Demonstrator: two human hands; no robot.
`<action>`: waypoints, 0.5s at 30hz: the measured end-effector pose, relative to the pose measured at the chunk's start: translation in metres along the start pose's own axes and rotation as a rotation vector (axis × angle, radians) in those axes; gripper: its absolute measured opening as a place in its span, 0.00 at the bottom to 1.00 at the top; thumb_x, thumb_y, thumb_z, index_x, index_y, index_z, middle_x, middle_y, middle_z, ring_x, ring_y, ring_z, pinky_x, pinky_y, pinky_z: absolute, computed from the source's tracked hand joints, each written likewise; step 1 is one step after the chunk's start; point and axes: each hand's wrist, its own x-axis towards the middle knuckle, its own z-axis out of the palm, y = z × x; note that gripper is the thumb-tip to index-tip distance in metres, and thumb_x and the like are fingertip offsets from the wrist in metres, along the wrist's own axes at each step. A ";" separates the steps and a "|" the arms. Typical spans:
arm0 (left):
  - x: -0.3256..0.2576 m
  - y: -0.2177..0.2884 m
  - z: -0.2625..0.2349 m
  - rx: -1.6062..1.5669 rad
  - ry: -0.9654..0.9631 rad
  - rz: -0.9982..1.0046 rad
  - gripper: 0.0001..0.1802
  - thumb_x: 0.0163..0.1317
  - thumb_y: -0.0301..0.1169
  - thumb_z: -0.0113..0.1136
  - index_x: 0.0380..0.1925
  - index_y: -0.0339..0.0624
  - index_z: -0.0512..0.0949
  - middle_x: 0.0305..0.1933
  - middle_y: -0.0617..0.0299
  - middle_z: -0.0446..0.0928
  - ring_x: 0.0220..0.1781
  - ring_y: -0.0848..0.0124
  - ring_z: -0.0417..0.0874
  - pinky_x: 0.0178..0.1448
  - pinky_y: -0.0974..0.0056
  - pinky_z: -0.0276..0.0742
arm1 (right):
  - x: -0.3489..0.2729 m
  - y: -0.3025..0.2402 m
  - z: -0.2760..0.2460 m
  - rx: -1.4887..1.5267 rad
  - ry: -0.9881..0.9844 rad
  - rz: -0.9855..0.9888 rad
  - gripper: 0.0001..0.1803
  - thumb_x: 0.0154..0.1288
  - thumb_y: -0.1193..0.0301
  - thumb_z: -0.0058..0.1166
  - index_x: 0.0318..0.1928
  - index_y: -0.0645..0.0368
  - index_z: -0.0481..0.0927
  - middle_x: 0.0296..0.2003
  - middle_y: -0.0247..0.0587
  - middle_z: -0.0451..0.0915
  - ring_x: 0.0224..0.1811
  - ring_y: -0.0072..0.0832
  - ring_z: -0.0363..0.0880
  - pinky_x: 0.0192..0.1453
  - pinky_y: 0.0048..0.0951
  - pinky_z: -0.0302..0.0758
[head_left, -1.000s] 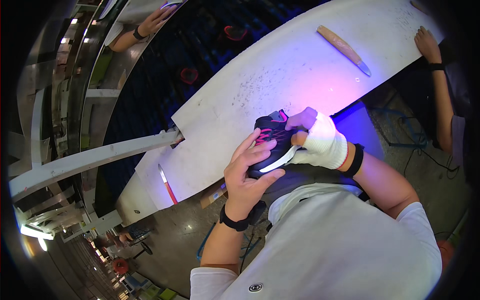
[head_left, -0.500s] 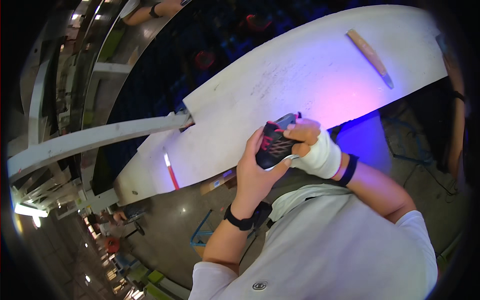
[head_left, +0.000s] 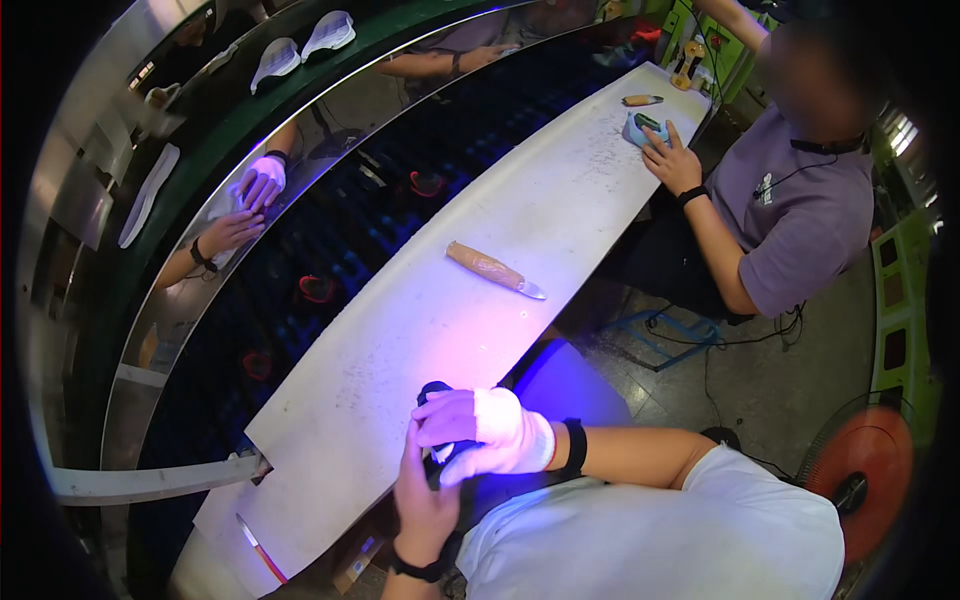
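Both hands meet over the near edge of the white bench [head_left: 420,330], closed together around one dark shoe [head_left: 437,452] that shows only as a black sliver between them. The right hand [head_left: 490,430], in a white glove washed violet by the lamp light, lies on top with its fingers curled over the shoe's upper side and pointing to the person's left; the bare left hand [head_left: 425,500], with a dark watch at the wrist, comes up from below and cups the underside, thumb reaching up along the near flank. So the shoe sits inside the grip, not beside it, held just off the bench edge and close to the chest. Its long axis seems to run from the chest out toward the bench, but too little of it shows to be sure. Neither hand is nearer: both are in contact, right above, left beneath. Farther along the bench, well apart from the hands, a knife [head_left: 495,270] with a pale wrapped handle lies with its blade toward the near edge. At the far end a co-worker's hand [head_left: 672,162] rests on a small pale object [head_left: 640,127].
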 end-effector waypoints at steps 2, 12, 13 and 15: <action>-0.016 -0.012 0.030 0.072 0.123 0.083 0.35 0.67 0.25 0.69 0.73 0.30 0.70 0.72 0.36 0.75 0.74 0.43 0.78 0.78 0.49 0.72 | 0.000 -0.002 -0.009 -0.044 -0.096 0.066 0.27 0.62 0.55 0.77 0.52 0.61 0.84 0.49 0.47 0.87 0.56 0.49 0.87 0.65 0.48 0.83; -0.003 -0.012 0.034 -0.162 0.281 0.180 0.22 0.57 0.24 0.82 0.42 0.38 0.75 0.43 0.56 0.76 0.43 0.65 0.78 0.48 0.64 0.76 | -0.002 0.000 -0.007 -0.076 -0.198 0.120 0.32 0.53 0.60 0.84 0.53 0.63 0.84 0.50 0.51 0.90 0.57 0.49 0.90 0.72 0.54 0.79; -0.004 -0.010 0.040 -0.181 0.316 0.204 0.22 0.56 0.22 0.82 0.42 0.39 0.75 0.42 0.55 0.77 0.40 0.65 0.78 0.44 0.64 0.76 | 0.000 0.000 -0.011 -0.062 -0.215 0.116 0.32 0.53 0.60 0.84 0.53 0.63 0.83 0.50 0.50 0.90 0.58 0.49 0.90 0.72 0.54 0.78; -0.002 -0.011 0.041 -0.172 0.363 0.281 0.21 0.53 0.19 0.80 0.40 0.39 0.75 0.41 0.54 0.78 0.39 0.63 0.79 0.43 0.63 0.77 | -0.002 0.004 -0.010 0.012 -0.213 0.156 0.33 0.51 0.58 0.84 0.53 0.62 0.83 0.50 0.51 0.90 0.59 0.51 0.89 0.75 0.56 0.74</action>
